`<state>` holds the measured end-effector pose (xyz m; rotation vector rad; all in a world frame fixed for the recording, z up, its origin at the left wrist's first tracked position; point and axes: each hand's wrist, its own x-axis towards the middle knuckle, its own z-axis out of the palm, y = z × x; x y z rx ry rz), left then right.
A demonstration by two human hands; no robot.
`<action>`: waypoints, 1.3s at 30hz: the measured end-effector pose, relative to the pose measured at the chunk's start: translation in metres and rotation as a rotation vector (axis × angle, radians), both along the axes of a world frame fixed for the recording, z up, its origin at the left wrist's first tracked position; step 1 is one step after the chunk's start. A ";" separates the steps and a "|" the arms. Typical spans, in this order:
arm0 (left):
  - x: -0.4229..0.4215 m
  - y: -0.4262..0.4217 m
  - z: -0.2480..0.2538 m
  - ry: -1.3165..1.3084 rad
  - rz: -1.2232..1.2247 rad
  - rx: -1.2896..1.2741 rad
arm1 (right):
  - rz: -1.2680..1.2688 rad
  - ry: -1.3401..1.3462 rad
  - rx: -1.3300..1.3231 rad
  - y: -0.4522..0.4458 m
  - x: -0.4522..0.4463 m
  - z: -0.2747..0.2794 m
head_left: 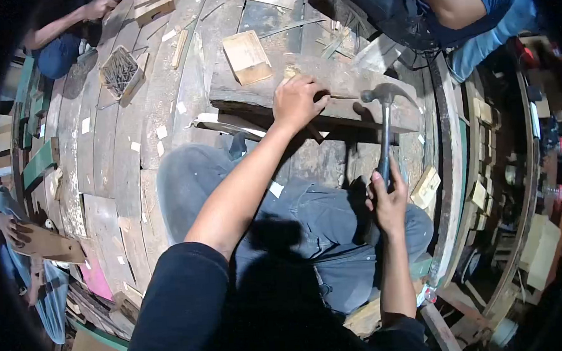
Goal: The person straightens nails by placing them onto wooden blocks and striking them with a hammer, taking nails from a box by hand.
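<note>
My left hand is closed above a thick, weathered wooden beam that lies across in front of my knees. At its fingertips a thin, brownish rod points right; its near end is hidden by the fingers. My right hand grips the dark handle of a claw hammer. The hammer's head is over the right part of the beam, its striking face close to the rod's free end. Just beyond my left hand a light wooden block rests at the beam's far side.
A container full of nails stands on the plank floor at left. Wood scraps and paper bits lie about. Another person's arm and leg are near at upper right; other people's hands show at upper left and far left. A raised edge runs along the right.
</note>
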<state>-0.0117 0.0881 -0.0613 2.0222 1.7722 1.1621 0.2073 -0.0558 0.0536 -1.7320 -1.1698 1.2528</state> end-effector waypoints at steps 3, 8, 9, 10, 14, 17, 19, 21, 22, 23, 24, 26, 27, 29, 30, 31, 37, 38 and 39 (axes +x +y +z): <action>0.000 0.001 0.001 -0.002 -0.036 -0.069 | 0.083 -0.218 0.095 -0.013 0.012 -0.027; 0.003 0.001 -0.007 0.006 0.013 0.054 | 0.260 -0.395 0.358 -0.001 -0.008 -0.035; 0.002 0.001 -0.004 0.007 0.014 0.060 | 0.278 -0.419 0.382 0.000 -0.007 -0.036; 0.002 -0.001 -0.002 0.013 0.004 0.028 | 0.295 -0.443 0.405 0.001 -0.007 -0.037; 0.001 0.000 0.001 0.081 -0.014 0.135 | 0.318 -0.533 0.485 0.005 -0.011 -0.033; 0.002 0.001 -0.005 0.058 -0.034 0.141 | 0.347 -0.559 0.483 0.006 -0.014 -0.033; 0.002 0.001 -0.004 0.056 -0.032 0.113 | 0.381 -0.562 0.440 0.007 -0.011 -0.038; 0.002 0.001 -0.002 0.058 -0.031 0.105 | 0.325 -0.539 0.472 0.007 -0.013 -0.033; 0.001 0.001 -0.001 0.062 -0.031 0.108 | 0.296 -0.539 0.486 0.006 -0.015 -0.027; 0.001 -0.002 -0.001 0.065 -0.033 0.106 | 0.287 -0.555 0.535 0.006 -0.012 -0.029; 0.002 -0.002 -0.003 0.063 -0.029 0.125 | 0.276 -0.571 0.583 0.007 -0.010 -0.030; 0.003 -0.001 -0.004 0.071 -0.029 0.124 | 0.325 -0.660 0.617 0.010 -0.011 -0.031; 0.002 0.000 -0.003 0.076 -0.029 0.127 | 0.347 -0.704 0.637 0.011 -0.012 -0.030; 0.002 -0.001 0.001 0.068 -0.044 0.104 | 0.387 -0.589 0.377 0.009 -0.014 -0.032; 0.003 0.000 0.001 0.063 -0.047 0.104 | 0.369 -0.612 0.456 0.009 -0.012 -0.031; 0.001 0.000 0.000 0.059 -0.047 0.102 | 0.353 -0.631 0.536 0.009 -0.013 -0.029; 0.003 0.000 -0.004 0.051 -0.038 0.109 | 0.306 -0.678 0.642 0.009 -0.018 -0.026; 0.003 0.000 -0.004 0.048 -0.039 0.101 | 0.357 -0.666 0.504 0.008 -0.019 -0.023; 0.002 0.000 -0.002 0.045 -0.035 0.097 | 0.406 -0.642 0.334 0.009 -0.018 -0.024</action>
